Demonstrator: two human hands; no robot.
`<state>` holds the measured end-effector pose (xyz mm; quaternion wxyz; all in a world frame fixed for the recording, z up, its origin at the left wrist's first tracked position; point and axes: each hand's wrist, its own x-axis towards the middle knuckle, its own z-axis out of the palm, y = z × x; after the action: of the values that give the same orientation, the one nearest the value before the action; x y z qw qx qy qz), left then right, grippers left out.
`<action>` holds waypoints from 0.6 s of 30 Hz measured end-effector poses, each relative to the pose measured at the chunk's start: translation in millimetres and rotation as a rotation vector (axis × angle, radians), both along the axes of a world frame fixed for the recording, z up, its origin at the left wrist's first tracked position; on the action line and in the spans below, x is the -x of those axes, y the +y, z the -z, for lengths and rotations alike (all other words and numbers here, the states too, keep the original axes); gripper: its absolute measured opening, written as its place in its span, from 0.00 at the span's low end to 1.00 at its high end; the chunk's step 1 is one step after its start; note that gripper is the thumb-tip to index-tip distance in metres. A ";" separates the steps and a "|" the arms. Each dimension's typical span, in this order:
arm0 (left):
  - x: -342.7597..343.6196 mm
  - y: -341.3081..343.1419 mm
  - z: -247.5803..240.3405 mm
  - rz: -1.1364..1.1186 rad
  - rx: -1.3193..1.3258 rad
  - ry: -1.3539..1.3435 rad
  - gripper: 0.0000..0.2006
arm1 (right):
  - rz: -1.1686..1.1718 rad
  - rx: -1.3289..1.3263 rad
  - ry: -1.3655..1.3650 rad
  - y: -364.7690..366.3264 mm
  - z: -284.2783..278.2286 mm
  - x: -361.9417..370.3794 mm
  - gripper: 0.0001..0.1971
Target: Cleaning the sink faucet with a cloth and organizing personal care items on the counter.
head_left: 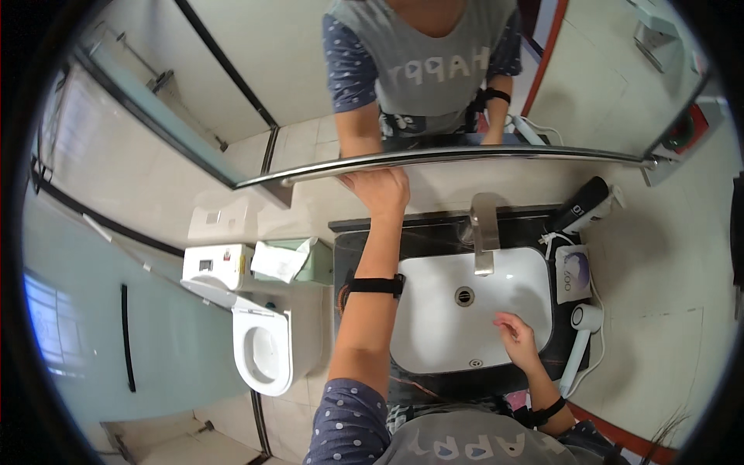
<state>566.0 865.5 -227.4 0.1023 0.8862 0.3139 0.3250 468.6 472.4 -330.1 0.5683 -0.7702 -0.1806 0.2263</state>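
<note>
A grey top (480, 428) bears pale lettering (490, 448), with white-dotted blue sleeves (349, 422) and black bands (373, 285) strapped on both arms.

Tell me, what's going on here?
At a bathroom sink, a person's left hand is stretched out to the lower edge of the mirror; whether it grips anything is unclear. The right hand hovers over the white basin, seemingly holding nothing. No stream shows under the faucet.
</note>
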 end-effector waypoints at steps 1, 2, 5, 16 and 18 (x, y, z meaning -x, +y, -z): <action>-4.5 11.8 11.4 -0.130 0.020 -0.384 0.32 | -0.013 0.003 0.015 0.9 3.8 -0.3 0.13; -7.5 13.9 15.2 -0.248 0.041 -0.766 0.34 | -0.011 0.016 0.031 -1.6 6.5 -0.7 0.13; -11.0 20.3 38.0 -0.367 0.247 -0.827 0.37 | -0.034 0.047 0.067 -6.2 9.1 -2.2 0.12; -34.8 -23.2 80.5 -0.474 0.993 -0.654 0.37 | -0.116 0.122 0.143 -30.1 32.4 -1.3 0.13; -23.3 -1.2 68.1 -0.461 0.900 -0.840 0.37 | -0.091 0.140 0.153 -34.2 26.4 -4.0 0.13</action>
<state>589.3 864.2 -295.5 0.5045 0.4645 0.5344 0.4941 472.6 438.2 -356.4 0.5145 -0.7794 -0.1554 0.3219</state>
